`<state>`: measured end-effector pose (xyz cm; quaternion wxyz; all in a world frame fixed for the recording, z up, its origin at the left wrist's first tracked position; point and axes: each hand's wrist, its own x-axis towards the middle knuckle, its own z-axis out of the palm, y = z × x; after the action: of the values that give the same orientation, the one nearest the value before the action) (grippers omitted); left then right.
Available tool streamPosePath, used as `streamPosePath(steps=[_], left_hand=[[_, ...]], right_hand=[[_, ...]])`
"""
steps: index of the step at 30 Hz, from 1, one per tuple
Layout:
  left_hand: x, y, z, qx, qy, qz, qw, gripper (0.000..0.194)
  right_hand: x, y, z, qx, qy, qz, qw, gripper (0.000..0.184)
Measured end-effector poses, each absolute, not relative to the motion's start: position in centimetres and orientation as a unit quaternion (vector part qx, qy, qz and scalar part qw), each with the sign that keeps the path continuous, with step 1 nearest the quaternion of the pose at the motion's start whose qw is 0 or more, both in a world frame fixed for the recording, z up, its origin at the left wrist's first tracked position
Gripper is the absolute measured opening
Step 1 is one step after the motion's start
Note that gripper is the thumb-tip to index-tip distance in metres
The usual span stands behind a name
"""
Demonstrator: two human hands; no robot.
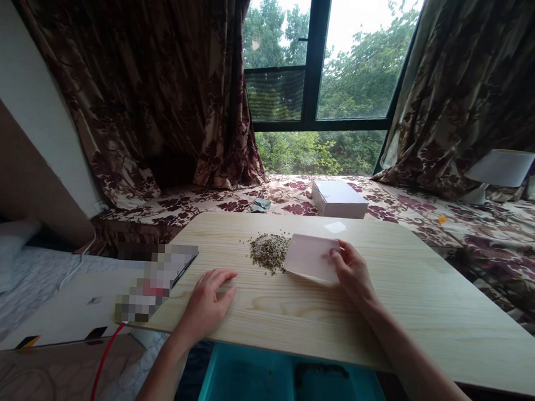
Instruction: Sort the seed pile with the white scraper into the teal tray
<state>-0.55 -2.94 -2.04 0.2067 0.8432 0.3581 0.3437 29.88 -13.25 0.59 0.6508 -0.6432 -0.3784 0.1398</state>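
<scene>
A small heap of green beans mixed with white grains [269, 251] lies on the pale wooden table [262, 311], with some loose ones scattered around it. My right hand [351, 268] grips the right edge of a thin white rectangular sheet [312, 256], thumb on top. The sheet's left edge meets the right side of the heap. My left hand [208, 299] rests at the table's near left, below the heap, fingers apart and holding nothing. Under the table's front edge sits a turquoise container [249, 379] with two compartments; its right one has dark stuff along the edge.
A white box [339, 198] and a crumpled grey cloth or wrapper [260, 205] lie on the floral window seat behind the table. A small white piece [335, 227] is near the table's far edge. A white lamp [500, 171] stands far right. A red cable [106, 362] hangs at left.
</scene>
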Motion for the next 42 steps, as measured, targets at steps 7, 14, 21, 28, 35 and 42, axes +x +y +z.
streamPosePath(steps=[7,14,21,28,35,42], left_hand=[[-0.55,-3.03,-1.90,0.841,0.363,0.342,0.210,0.025],[-0.57,-2.99,-1.97,0.841,0.362,0.339,0.216,0.026],[-0.58,-2.91,-2.11,0.843,0.357,0.346,0.206,0.025],[-0.61,-2.86,-2.21,0.841,0.359,0.346,0.211,0.026],[-0.62,-2.84,-2.14,0.842,0.360,0.339,0.218,0.026],[-0.62,-2.91,-2.10,0.841,0.359,0.347,0.210,0.026]], right_hand=[[29.49,-13.36,1.01,-0.634,-0.383,0.168,0.651,0.036],[29.39,-13.44,1.11,-0.634,-0.383,0.160,0.652,0.035],[29.78,-13.42,0.90,-0.642,-0.372,0.151,0.653,0.035],[29.86,-13.51,0.93,-0.647,-0.365,0.156,0.651,0.035],[29.47,-13.38,1.01,-0.637,-0.375,0.172,0.651,0.038],[29.31,-13.45,1.18,-0.633,-0.387,0.178,0.647,0.034]])
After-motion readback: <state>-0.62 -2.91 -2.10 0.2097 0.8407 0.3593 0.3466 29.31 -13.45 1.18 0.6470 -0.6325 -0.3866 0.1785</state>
